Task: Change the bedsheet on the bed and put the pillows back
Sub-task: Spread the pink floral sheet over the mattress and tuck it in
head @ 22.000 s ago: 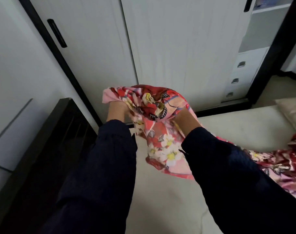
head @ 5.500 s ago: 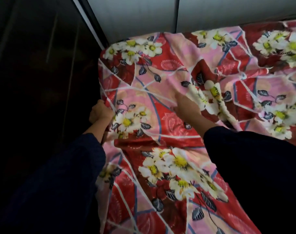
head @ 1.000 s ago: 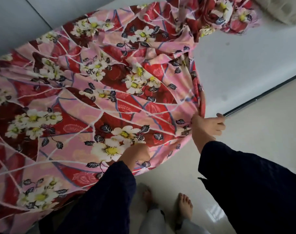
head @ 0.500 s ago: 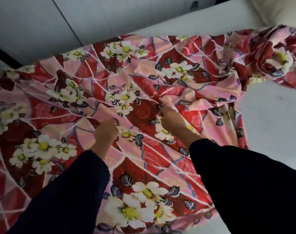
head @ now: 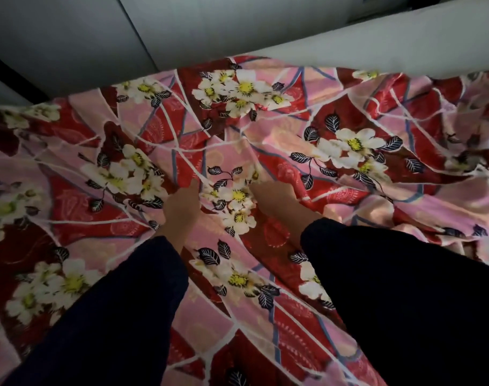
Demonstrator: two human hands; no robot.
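The flowered bedsheet [head: 265, 140] lies rumpled over most of the bed, with a bare strip of mattress [head: 405, 43] at the far right. The left hand [head: 180, 207] and right hand [head: 276, 199] each have a clenched grip on its cloth. Smoothing and tucking seem left to do, and no pillows are in sight.

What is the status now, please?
Both hands, left hand and right hand, pressing on floral bedsheet. Sheet wrinkled, mattress partly bare. No obstacle visible.

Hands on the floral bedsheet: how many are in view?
2. The left hand rests mid-frame on the floral bedsheet; the right hand lies just beside it. Their fingertips are partly hidden in folds.
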